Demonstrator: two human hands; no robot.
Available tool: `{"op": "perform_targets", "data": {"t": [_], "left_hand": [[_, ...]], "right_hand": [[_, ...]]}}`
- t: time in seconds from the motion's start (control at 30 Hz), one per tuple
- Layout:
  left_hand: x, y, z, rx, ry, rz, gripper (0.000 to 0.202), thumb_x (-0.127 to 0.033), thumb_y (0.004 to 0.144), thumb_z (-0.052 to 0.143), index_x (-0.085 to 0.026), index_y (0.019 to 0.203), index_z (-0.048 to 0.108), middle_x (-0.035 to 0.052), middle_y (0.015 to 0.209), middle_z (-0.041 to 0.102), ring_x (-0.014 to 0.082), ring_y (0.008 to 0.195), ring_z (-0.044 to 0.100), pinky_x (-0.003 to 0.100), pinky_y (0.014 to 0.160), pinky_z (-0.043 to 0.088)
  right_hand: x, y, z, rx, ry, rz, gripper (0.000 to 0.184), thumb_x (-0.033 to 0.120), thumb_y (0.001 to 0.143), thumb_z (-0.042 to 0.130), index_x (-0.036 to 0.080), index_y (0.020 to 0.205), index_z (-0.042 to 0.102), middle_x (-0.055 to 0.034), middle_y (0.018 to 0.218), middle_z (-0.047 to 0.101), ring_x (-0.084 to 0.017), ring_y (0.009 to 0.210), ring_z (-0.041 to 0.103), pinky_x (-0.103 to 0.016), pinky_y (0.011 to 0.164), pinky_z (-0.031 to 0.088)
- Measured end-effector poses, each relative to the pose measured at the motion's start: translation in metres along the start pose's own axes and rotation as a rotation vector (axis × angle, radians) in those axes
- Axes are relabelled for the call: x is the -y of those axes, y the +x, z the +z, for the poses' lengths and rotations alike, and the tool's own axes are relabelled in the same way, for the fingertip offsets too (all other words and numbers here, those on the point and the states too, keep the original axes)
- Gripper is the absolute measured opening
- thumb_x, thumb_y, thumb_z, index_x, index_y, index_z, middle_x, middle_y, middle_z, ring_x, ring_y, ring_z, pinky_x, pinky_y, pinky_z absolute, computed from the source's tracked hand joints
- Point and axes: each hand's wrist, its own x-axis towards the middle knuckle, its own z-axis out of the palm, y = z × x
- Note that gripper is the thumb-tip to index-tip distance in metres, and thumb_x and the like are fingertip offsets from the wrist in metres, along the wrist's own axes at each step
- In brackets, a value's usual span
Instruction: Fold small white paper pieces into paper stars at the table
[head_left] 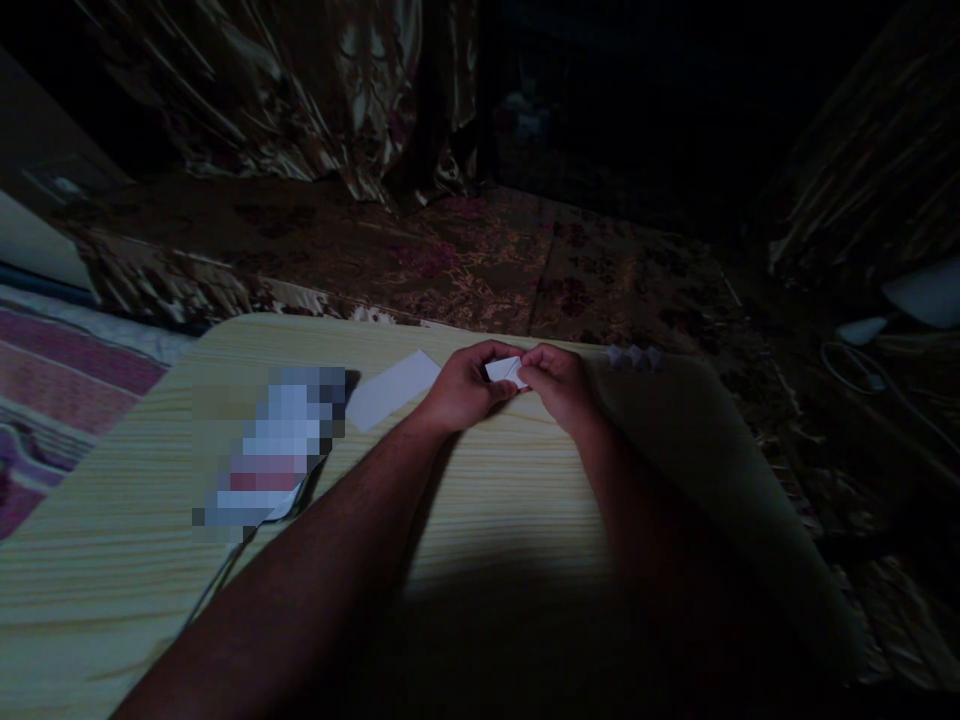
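Observation:
Both hands meet near the far edge of a pale wooden table (pixel 480 500). My left hand (pixel 461 385) and my right hand (pixel 559 385) pinch a small folded piece of white paper (pixel 504 370) between their fingertips. The fingers of both hands are curled and closed on it. A flat white paper strip (pixel 391 390) lies on the table just left of my left hand. Small white folded paper pieces (pixel 634 354) sit at the table's far edge, right of my right hand.
A blurred-out object (pixel 274 450) lies on the table's left part. A patterned dark carpet (pixel 480 260) spreads beyond the table, with draped curtains (pixel 300 90) behind. A striped mat (pixel 67 400) lies at left. White objects and a cable (pixel 870 360) rest at right.

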Motion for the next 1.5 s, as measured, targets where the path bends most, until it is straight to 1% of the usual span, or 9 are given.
{"op": "perform_targets", "data": {"t": [0.23,0.33,0.5,0.77,0.87,1.03,1.2,1.33,1.5], "left_hand": [[-0.0007,-0.0003,-0.0002,0.0,0.052,0.018,0.039,-0.019,0.066,0.07,-0.013,0.105,0.068,0.0016,0.08,0.065,0.0094,0.059,0.049,0.022,0.056,0.038],[-0.0014,-0.0004,-0.0005,0.007,0.074,0.026,0.041,-0.019,0.066,0.07,-0.013,0.107,0.068,0.0012,0.078,0.064,0.0095,0.059,0.049,0.021,0.055,0.038],[-0.0036,-0.0013,0.0002,0.023,0.113,0.009,0.047,-0.019,0.066,0.069,-0.014,0.113,0.067,0.0005,0.076,0.065,0.0092,0.055,0.048,0.021,0.052,0.037],[-0.0024,-0.0005,0.0014,0.022,0.114,0.058,0.047,-0.016,0.065,0.069,-0.014,0.112,0.066,0.0029,0.087,0.068,0.012,0.066,0.055,0.024,0.062,0.044],[-0.0018,0.0002,0.0013,0.019,0.098,0.049,0.045,-0.017,0.066,0.069,-0.013,0.111,0.066,0.003,0.086,0.067,0.0116,0.066,0.055,0.024,0.062,0.044],[-0.001,0.0011,0.0011,-0.026,0.095,0.031,0.043,-0.022,0.065,0.072,-0.013,0.107,0.067,0.0033,0.085,0.067,0.0124,0.066,0.055,0.025,0.062,0.044],[-0.0001,0.0013,0.0022,0.005,0.052,0.028,0.044,-0.02,0.064,0.073,-0.013,0.107,0.066,0.0031,0.085,0.067,0.0127,0.067,0.056,0.025,0.064,0.044],[0.0011,0.0019,0.002,0.021,0.044,0.031,0.044,-0.019,0.063,0.073,-0.013,0.106,0.066,0.003,0.087,0.067,0.0128,0.068,0.056,0.024,0.063,0.044],[0.0045,0.0034,0.0002,-0.068,0.04,0.037,0.042,-0.022,0.065,0.075,-0.014,0.105,0.065,0.0037,0.088,0.068,0.0137,0.07,0.058,0.025,0.064,0.045]], "right_hand": [[-0.0022,0.0007,-0.0015,-0.017,-0.001,0.017,0.01,0.021,0.063,0.064,0.018,0.072,0.061,0.0025,0.062,0.062,-0.012,0.056,0.056,-0.024,0.057,0.044],[-0.0017,0.0011,-0.0019,-0.021,-0.011,0.008,0.011,0.021,0.062,0.065,0.018,0.072,0.061,0.002,0.065,0.063,-0.012,0.06,0.056,-0.024,0.058,0.042],[-0.0023,0.0014,-0.0013,-0.027,-0.027,0.001,0.01,0.027,0.066,0.065,0.018,0.068,0.06,0.0029,0.061,0.059,-0.012,0.058,0.053,-0.024,0.056,0.04],[-0.0027,0.0025,-0.0032,-0.011,-0.037,-0.076,0.009,0.027,0.07,0.061,0.019,0.066,0.058,0.0041,0.059,0.054,-0.012,0.059,0.05,-0.025,0.057,0.039],[-0.0006,0.0021,-0.0027,-0.02,-0.04,-0.093,0.01,0.028,0.072,0.06,0.019,0.067,0.059,0.0039,0.06,0.055,-0.012,0.06,0.05,-0.025,0.058,0.038],[0.0006,0.0012,-0.0014,0.001,-0.027,-0.062,0.013,0.031,0.074,0.06,0.018,0.075,0.062,0.0028,0.066,0.059,-0.012,0.063,0.053,-0.025,0.059,0.04],[-0.002,0.0013,-0.0031,-0.014,-0.038,-0.114,0.006,0.023,0.072,0.06,0.018,0.069,0.06,0.0036,0.063,0.059,-0.012,0.062,0.053,-0.024,0.059,0.039],[-0.0023,0.0016,-0.0033,-0.04,-0.06,-0.118,0.011,0.027,0.073,0.061,0.017,0.067,0.061,0.0039,0.059,0.057,-0.011,0.058,0.051,-0.023,0.055,0.038],[-0.0038,0.0016,-0.0014,-0.011,-0.006,-0.053,0.02,0.036,0.076,0.063,0.017,0.076,0.063,0.0022,0.061,0.06,-0.011,0.057,0.055,-0.024,0.055,0.042]]}}
